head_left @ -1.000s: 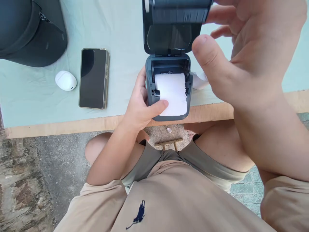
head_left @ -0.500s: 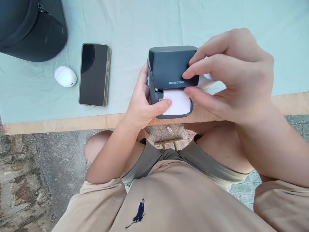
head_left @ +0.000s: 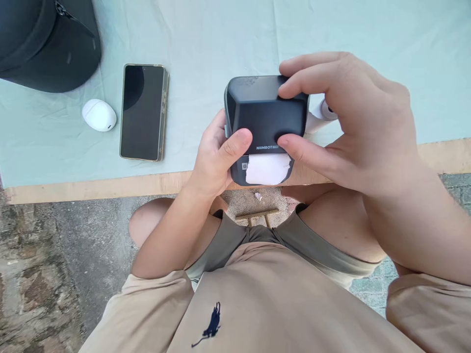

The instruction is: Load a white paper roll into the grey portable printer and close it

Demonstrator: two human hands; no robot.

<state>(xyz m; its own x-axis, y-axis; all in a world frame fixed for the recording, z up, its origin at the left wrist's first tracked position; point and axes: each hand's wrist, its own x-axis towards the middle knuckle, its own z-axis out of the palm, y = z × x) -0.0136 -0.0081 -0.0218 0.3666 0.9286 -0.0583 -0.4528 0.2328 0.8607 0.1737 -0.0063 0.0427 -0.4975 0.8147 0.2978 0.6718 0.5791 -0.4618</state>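
A dark NIIMBOT label printer [head_left: 270,120] is held over the table's near edge, its lid lying down against the body. White paper [head_left: 268,169] with ragged edges sticks out below the lid's lower edge. My left hand [head_left: 221,152] grips the printer's left side, thumb on the front of the lid. On the right, my right hand [head_left: 353,117] has its thumb on the lid's lower right and its fingers at the top right corner, closed around that side. A white paper roll [head_left: 319,118] is partly hidden behind my right hand.
A phone [head_left: 143,113] lies left of the printer, with a white rounded case [head_left: 99,115] beside it. A black zippered bag [head_left: 47,46] stands at the far left. The cloth-covered table [head_left: 206,39] has a bare wooden front edge [head_left: 99,191].
The printer's lid has swung down from raised to closed over the paper. My left thumb moved from the paper onto the lid, and my right fingers shifted to its top edge.
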